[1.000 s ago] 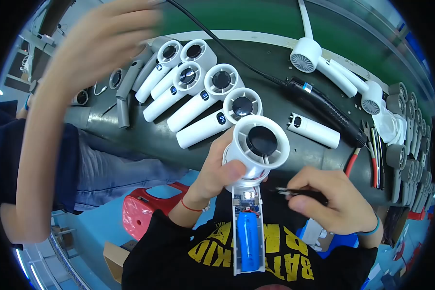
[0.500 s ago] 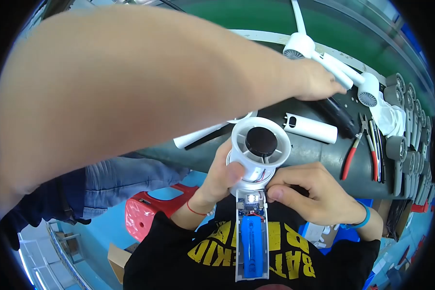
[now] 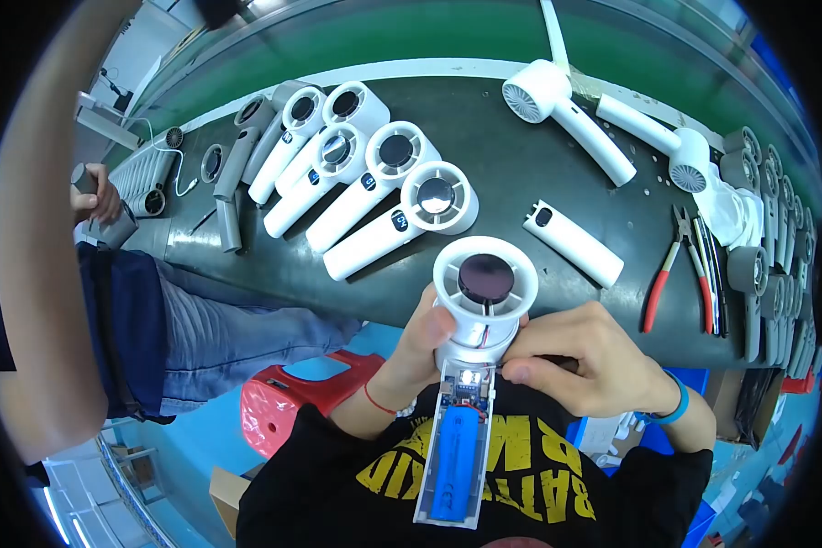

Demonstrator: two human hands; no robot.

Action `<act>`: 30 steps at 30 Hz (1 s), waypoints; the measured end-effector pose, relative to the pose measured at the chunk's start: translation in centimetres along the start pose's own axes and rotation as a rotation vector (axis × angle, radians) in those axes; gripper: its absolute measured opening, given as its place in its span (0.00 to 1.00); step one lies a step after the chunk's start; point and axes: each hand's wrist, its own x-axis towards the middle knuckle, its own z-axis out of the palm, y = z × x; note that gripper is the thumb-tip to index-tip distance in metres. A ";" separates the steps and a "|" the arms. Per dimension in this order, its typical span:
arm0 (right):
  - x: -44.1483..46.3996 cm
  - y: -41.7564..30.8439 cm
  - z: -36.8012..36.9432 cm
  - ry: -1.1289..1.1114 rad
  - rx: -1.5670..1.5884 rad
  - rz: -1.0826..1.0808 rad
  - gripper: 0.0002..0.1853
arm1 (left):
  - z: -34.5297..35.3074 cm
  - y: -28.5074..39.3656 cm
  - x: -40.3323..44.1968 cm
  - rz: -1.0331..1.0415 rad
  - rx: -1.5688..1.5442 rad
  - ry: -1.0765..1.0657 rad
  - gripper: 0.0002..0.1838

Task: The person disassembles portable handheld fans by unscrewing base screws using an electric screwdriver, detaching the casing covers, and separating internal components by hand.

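Note:
A handheld fan (image 3: 484, 315) with its handle cover off is held upright in front of my chest. My left hand (image 3: 420, 342) is closed around the side of its white head, thumb on the front. Inside the open handle lie a blue battery (image 3: 457, 461) and a small circuit board (image 3: 466, 388). My right hand (image 3: 589, 361) is pinched closed against the fan's neck, just above the board; what its fingertips hold is hidden. On the table beyond lies a loose white handle cover (image 3: 575, 245).
Several assembled white fans (image 3: 397, 224) lie at the left of the dark table (image 3: 493, 119). Right are red-handled pliers (image 3: 680, 269), pens, a white cloth (image 3: 732, 215) and stacked grey fans (image 3: 749, 274). A co-worker's arm (image 3: 50, 228) rises at far left, by a red stool (image 3: 292, 402).
The co-worker's arm has drawn back leftward from across the table, and the black tool beneath that hand is gone from there. A white fan and handle cover shifted. My fan's handle tilts slightly left.

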 end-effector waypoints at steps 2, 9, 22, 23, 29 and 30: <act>-0.4 0.3 0.0 -0.012 -0.009 0.009 0.05 | -0.5 -0.7 0.0 0.049 -0.034 -0.100 0.46; -1.1 1.7 0.1 -0.052 0.002 -0.107 0.05 | -1.2 -1.5 -0.3 0.042 -0.032 -0.168 0.47; -1.6 1.7 -0.6 -0.114 0.156 0.160 0.08 | -1.2 -2.1 0.7 0.070 -0.047 -0.214 0.48; -1.5 1.8 -0.6 -0.142 0.200 0.197 0.08 | -1.2 -2.3 0.7 0.095 0.033 -0.169 0.47; -1.8 1.9 0.5 0.004 0.199 0.089 0.07 | -1.0 -2.7 0.5 0.145 0.079 -0.139 0.43; -1.9 1.8 0.7 0.000 0.196 0.088 0.07 | -0.8 -2.8 0.5 0.150 0.065 -0.132 0.43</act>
